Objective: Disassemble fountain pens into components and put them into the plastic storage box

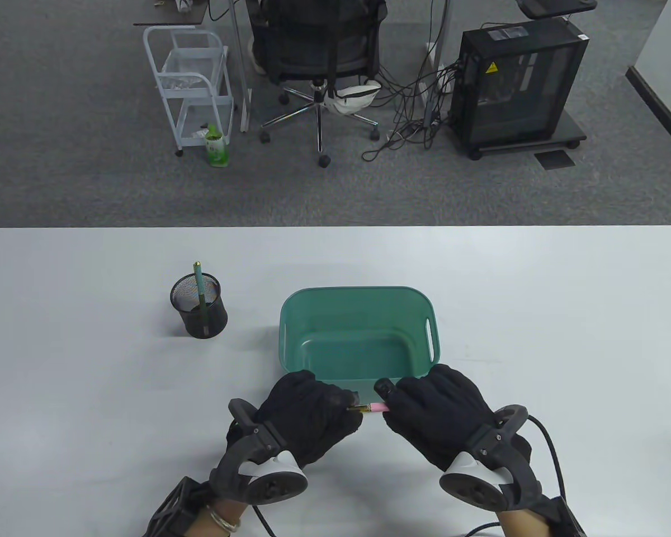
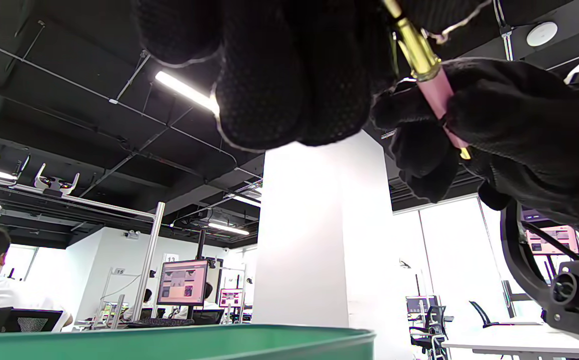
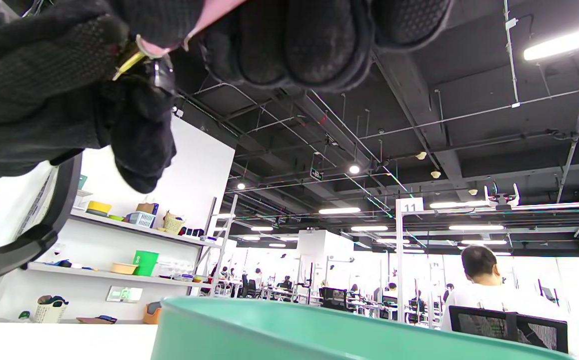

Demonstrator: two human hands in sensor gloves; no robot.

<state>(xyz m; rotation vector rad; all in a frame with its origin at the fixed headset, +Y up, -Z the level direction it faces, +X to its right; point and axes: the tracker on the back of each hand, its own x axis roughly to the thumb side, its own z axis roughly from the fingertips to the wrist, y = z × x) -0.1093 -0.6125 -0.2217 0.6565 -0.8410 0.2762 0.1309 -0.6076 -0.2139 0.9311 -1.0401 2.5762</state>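
Observation:
A pink fountain pen point(image 1: 376, 407) with a gold section point(image 2: 416, 47) is held level between both hands, just in front of the green plastic storage box point(image 1: 291, 324). My left hand point(image 1: 313, 411) grips the gold end; my right hand point(image 1: 425, 405) grips the pink barrel point(image 2: 437, 92). In the right wrist view only a bit of pink barrel point(image 3: 209, 12) shows between the fingers. The box looks empty inside. Its rim fills the bottom of the left wrist view point(image 2: 169, 342) and the right wrist view point(image 3: 319, 330).
A black mesh pen cup point(image 1: 199, 306) stands at the left of the table with a green pen point(image 1: 200, 291) upright in it. Beyond the table's far edge are an office chair point(image 1: 319, 50), a white cart point(image 1: 190, 84) and a computer tower point(image 1: 517, 84).

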